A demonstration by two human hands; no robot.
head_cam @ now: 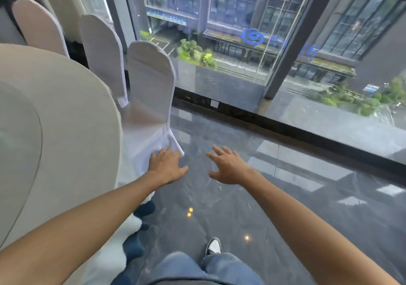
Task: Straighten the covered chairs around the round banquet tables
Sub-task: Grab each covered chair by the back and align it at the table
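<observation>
A round banquet table [66, 120] with a pale cloth fills the left side. Three white-covered chairs stand along its far edge: the nearest chair [149, 87], a middle chair [101, 49] and a far chair [37, 23]. My left hand [165, 166] reaches out with straight fingers, its fingertips at the lower hem of the nearest chair's cover. My right hand [228, 166] hovers over the floor to the right of that chair, fingers spread and holding nothing.
Dark glossy stone floor [274, 197] stretches to the right. A floor-to-ceiling window wall [241, 43] with a black bottom frame runs behind the chairs. My jeans and one shoe [213, 246] show at the bottom. A glass turntable [17, 131] lies on the table.
</observation>
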